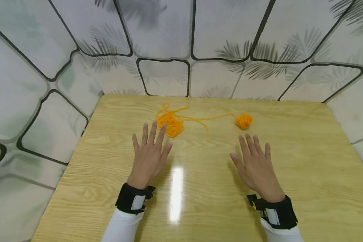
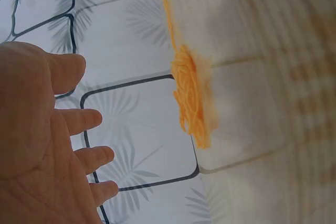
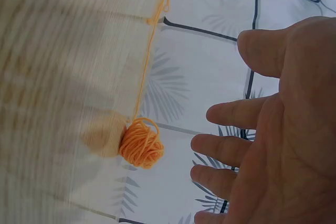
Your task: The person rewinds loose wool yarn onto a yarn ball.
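Probably light and soft, our yarn ball (image 1: 244, 121) sits right of upper centre, best cupped round its middle; the loose tangle (image 1: 171, 125), upper centre-left, could snag. Our left hand (image 1: 148, 159) and right hand (image 1: 258, 169) hover empty, fingers extended.

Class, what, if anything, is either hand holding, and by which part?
Nothing is held: the left hand and right hand are clear of the orange yarn.

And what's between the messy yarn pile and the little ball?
The head view shows a strand reaching from pile to ball, plus a loose end, on the table.
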